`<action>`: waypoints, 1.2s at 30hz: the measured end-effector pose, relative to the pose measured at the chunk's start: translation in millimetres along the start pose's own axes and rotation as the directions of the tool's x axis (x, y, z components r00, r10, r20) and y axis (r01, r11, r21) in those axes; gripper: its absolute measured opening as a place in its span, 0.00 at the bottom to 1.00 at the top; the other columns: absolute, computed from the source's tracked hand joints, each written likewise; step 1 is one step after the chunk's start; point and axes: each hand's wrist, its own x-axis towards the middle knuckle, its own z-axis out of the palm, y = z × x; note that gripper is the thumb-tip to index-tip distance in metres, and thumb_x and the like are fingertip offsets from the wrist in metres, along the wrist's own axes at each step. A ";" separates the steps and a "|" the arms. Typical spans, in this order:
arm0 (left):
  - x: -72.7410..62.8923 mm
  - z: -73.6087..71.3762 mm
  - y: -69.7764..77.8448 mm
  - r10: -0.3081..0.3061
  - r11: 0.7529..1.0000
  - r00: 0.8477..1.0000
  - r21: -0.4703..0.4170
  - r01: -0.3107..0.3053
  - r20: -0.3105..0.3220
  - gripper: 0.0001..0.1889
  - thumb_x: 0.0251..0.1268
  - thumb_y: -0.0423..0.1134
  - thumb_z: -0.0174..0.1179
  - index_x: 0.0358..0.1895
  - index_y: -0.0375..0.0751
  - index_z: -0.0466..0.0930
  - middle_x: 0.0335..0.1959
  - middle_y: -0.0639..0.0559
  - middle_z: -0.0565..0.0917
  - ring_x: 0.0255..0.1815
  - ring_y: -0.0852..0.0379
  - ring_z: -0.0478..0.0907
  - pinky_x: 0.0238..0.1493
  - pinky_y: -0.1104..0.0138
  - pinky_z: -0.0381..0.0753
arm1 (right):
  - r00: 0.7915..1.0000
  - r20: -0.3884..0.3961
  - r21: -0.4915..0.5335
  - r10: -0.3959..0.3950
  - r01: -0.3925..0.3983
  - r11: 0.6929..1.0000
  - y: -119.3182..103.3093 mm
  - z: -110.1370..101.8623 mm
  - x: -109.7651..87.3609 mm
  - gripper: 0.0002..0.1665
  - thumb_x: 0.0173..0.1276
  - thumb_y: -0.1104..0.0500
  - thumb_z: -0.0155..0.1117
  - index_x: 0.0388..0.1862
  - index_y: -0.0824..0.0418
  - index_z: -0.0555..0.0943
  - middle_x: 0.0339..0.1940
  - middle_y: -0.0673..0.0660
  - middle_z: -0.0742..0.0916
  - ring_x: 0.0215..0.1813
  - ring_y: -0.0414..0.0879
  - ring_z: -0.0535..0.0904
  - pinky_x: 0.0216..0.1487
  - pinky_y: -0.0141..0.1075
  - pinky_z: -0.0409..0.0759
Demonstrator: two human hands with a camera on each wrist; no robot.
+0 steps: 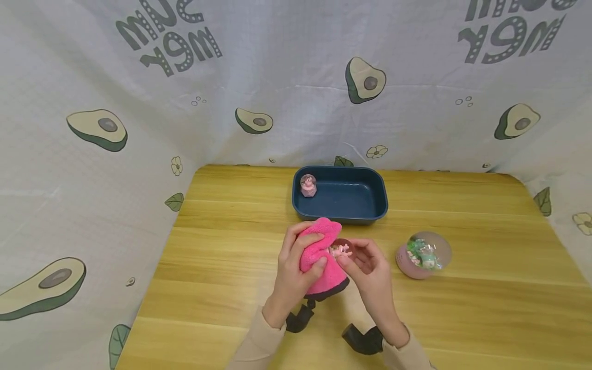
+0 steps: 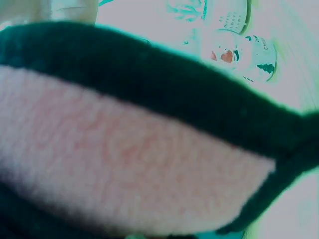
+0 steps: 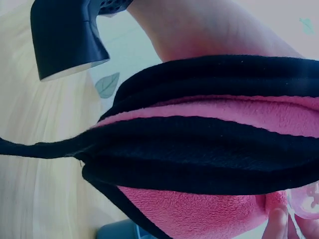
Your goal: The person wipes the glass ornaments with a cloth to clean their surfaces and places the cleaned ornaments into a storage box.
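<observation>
My left hand (image 1: pixel 292 267) grips a bunched pink cloth (image 1: pixel 332 275) with a dark border. Between the fingers of my right hand (image 1: pixel 373 272) is a small clear snow globe (image 1: pixel 342 248) with a pink figure inside, and the cloth lies against its left side. In the left wrist view the cloth (image 2: pixel 129 144) fills most of the picture. From the right wrist, the cloth (image 3: pixel 199 211) and its dark border hide much of the work; part of the globe (image 3: pixel 305 200) and some fingertips (image 3: pixel 276 224) show at the lower right.
A dark blue tray (image 1: pixel 344 195) stands behind the hands, holding a small pink snow globe (image 1: pixel 308 186) at its left end. To the right of the hands, a larger snow globe (image 1: pixel 423 255) with a pink base sits on the wooden table (image 1: pixel 208 257). An avocado-print curtain hangs around it.
</observation>
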 end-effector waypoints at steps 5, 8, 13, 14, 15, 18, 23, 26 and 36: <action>-1.8 -2.6 -1.3 -0.043 0.999 0.999 0.004 0.043 -0.017 0.19 0.69 0.53 0.52 0.52 0.42 0.73 0.57 0.43 0.71 0.57 0.47 0.70 0.46 0.61 0.81 | 0.995 0.032 0.068 -0.093 0.090 0.994 0.4 -2.3 1.6 0.22 0.59 0.76 0.62 0.54 0.74 0.72 0.48 0.57 0.80 0.49 0.44 0.78 0.54 0.29 0.75; -2.5 -5.9 -3.1 -0.059 0.998 0.997 0.013 0.060 -0.043 0.19 0.68 0.52 0.52 0.51 0.42 0.74 0.56 0.43 0.72 0.56 0.47 0.71 0.46 0.60 0.81 | 0.978 0.068 0.137 -0.200 0.189 0.972 0.0 -5.1 5.0 0.25 0.57 0.79 0.60 0.56 0.77 0.70 0.51 0.58 0.80 0.53 0.46 0.76 0.58 0.30 0.72; -3.8 -14.2 -5.6 -0.089 0.996 0.993 0.019 0.091 -0.075 0.19 0.68 0.52 0.53 0.51 0.41 0.74 0.55 0.42 0.72 0.56 0.46 0.72 0.44 0.59 0.82 | 0.940 0.154 0.200 -0.306 0.273 0.941 0.3 -12.4 14.5 0.27 0.57 0.79 0.62 0.57 0.78 0.69 0.52 0.56 0.80 0.56 0.47 0.75 0.64 0.33 0.67; -4.1 -16.1 -6.1 -0.096 0.995 0.992 0.018 0.098 -0.080 0.19 0.67 0.52 0.54 0.51 0.41 0.74 0.55 0.42 0.72 0.56 0.46 0.72 0.43 0.59 0.82 | 0.935 0.168 0.204 -0.311 0.276 0.939 0.3 -13.9 16.5 0.27 0.57 0.78 0.62 0.57 0.78 0.69 0.52 0.56 0.80 0.56 0.47 0.75 0.64 0.33 0.66; -4.2 -18.1 -6.2 -0.101 0.995 0.991 0.019 0.103 -0.085 0.19 0.67 0.52 0.54 0.51 0.41 0.74 0.55 0.42 0.72 0.56 0.46 0.72 0.43 0.59 0.82 | 0.933 0.180 0.202 -0.313 0.276 0.940 0.0 -15.4 18.6 0.27 0.58 0.78 0.63 0.57 0.78 0.70 0.52 0.57 0.81 0.55 0.47 0.75 0.64 0.33 0.67; -4.8 -23.4 -7.6 -0.110 0.993 0.989 0.021 0.112 -0.103 0.19 0.66 0.50 0.55 0.51 0.40 0.74 0.55 0.42 0.73 0.55 0.46 0.72 0.43 0.58 0.82 | 0.925 0.200 0.215 -0.323 0.280 0.936 -0.7 -18.6 24.3 0.28 0.56 0.79 0.63 0.57 0.79 0.69 0.52 0.58 0.80 0.55 0.48 0.76 0.63 0.33 0.68; -6.6 -30.4 -10.1 -0.126 0.992 0.984 0.013 0.128 -0.127 0.19 0.66 0.50 0.56 0.51 0.39 0.75 0.55 0.42 0.73 0.55 0.47 0.72 0.45 0.59 0.81 | 0.926 0.204 0.270 -0.318 0.259 0.927 -1.3 -21.1 32.9 0.28 0.55 0.82 0.61 0.57 0.79 0.69 0.51 0.60 0.80 0.56 0.49 0.76 0.63 0.33 0.67; -8.5 -33.6 -11.6 -0.141 0.990 0.981 0.007 0.143 -0.131 0.20 0.66 0.51 0.56 0.51 0.39 0.75 0.55 0.42 0.73 0.55 0.47 0.72 0.46 0.59 0.80 | 0.929 0.202 0.280 -0.311 0.249 0.927 -1.8 -22.5 38.2 0.27 0.55 0.81 0.62 0.56 0.79 0.70 0.52 0.61 0.81 0.56 0.50 0.76 0.63 0.34 0.68; -15.0 -39.6 -14.6 -0.175 0.984 0.974 -0.008 0.175 -0.144 0.18 0.65 0.48 0.57 0.51 0.39 0.76 0.55 0.43 0.73 0.55 0.47 0.72 0.48 0.60 0.80 | 0.947 0.202 0.245 -0.250 0.198 0.949 -4.6 -24.9 62.4 0.25 0.57 0.81 0.59 0.56 0.77 0.72 0.50 0.57 0.82 0.54 0.48 0.76 0.57 0.30 0.72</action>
